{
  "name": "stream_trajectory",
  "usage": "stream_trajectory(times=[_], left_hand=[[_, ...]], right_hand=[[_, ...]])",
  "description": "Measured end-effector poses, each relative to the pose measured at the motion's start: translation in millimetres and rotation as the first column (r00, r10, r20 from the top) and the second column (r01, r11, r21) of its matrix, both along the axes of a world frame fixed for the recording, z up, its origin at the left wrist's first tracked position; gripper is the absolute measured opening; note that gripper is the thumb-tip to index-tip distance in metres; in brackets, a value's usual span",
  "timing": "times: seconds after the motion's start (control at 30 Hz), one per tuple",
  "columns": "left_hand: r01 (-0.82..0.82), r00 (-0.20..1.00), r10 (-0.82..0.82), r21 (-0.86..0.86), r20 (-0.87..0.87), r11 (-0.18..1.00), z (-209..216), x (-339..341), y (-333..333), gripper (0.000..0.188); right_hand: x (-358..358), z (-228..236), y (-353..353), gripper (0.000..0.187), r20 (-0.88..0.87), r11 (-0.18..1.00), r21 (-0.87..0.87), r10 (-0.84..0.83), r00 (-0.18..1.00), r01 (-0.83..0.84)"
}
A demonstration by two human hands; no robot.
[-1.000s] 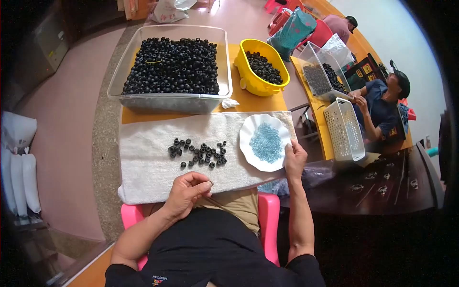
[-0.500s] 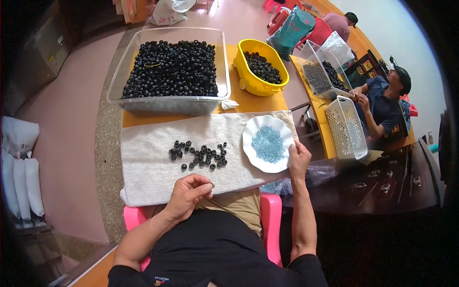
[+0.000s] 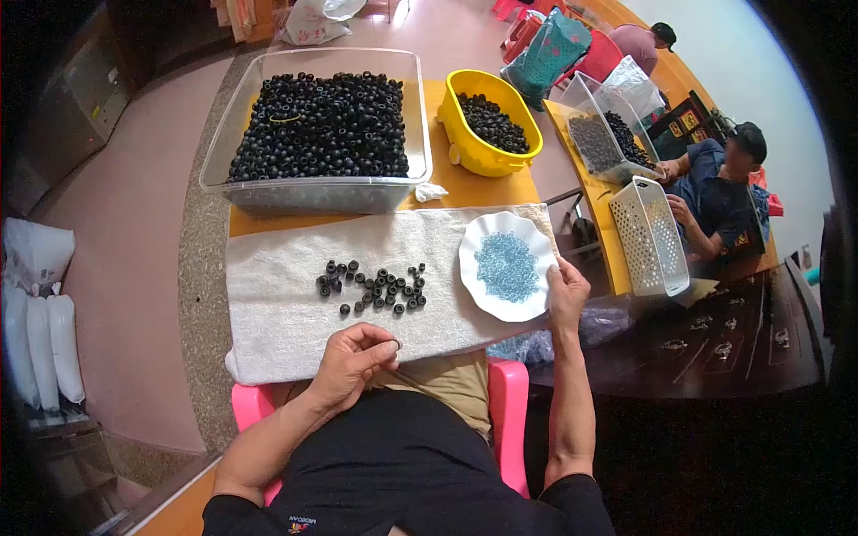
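My left hand (image 3: 350, 359) is closed in a pinch over the near edge of the white towel (image 3: 277, 313). Between thumb and forefinger sits a small dark ring-shaped piece (image 3: 399, 344), mostly hidden by the fingertips. At the towel's right end, my right hand (image 3: 567, 295) grips the rim of a white scalloped plate (image 3: 470, 272), thumb on top and fingers partly hidden beneath. Tiny pale-blue glassy beads (image 3: 508, 268) lie heaped in the plate. Several loose black beads with holes (image 3: 380, 288) are scattered on the towel, just beyond my left hand.
Behind the towel stand a big clear bin (image 3: 304, 198) and a yellow tub (image 3: 487, 161), both holding black beads. A crumpled white scrap (image 3: 430, 192) lies between them. On the right, a co-worker (image 3: 715, 196) sits by another clear bin (image 3: 594, 147) and a white perforated basket (image 3: 645, 241).
The plate has shifted slightly to the right with my right hand. My left hand keeps its pinch in the same place. The co-worker's head has tipped down.
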State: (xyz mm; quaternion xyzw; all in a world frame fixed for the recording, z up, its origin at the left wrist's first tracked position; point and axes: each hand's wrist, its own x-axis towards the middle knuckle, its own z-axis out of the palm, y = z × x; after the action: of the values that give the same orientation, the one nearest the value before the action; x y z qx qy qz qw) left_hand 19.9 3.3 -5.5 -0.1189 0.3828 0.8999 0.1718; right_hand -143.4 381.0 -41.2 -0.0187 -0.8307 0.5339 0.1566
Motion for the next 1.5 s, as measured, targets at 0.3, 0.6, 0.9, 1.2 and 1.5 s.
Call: stream_trajectory(times=[0.3, 0.6, 0.9, 1.2, 1.5], left_hand=[[0.013, 1.0, -0.013, -0.039, 0.003, 0.999, 2, 1, -2, 0.01], [-0.008, 1.0, 0.008, -0.006, 0.006, 1.0, 3, 0, -2, 0.01], [-0.002, 1.0, 0.002, -0.011, -0.015, 1.0, 2, 0, -1, 0.011], [-0.003, 1.0, 0.003, 0.012, -0.001, 1.0, 0, 0, -2, 0.012], [0.0, 1.0, 0.0, 0.022, 0.005, 1.0, 1, -1, -2, 0.012]], right_hand=[[-2, -14, 14, 0.027, 0.012, 0.999, 0.02, 0.031, 0.999, -0.031], [13, 58, -39, 0.019, -0.087, 0.687, 0.716, -0.091, 0.992, 0.125], [-7, 86, -107, 0.018, -0.136, 0.653, 0.734, 0.41, 0.902, -0.186], [-27, 91, -122, 0.017, 0.081, 0.502, 0.784, 0.503, 0.86, -0.367], [-27, 97, -129, 0.014, 0.17, 0.445, 0.793, 0.493, 0.853, -0.416]])
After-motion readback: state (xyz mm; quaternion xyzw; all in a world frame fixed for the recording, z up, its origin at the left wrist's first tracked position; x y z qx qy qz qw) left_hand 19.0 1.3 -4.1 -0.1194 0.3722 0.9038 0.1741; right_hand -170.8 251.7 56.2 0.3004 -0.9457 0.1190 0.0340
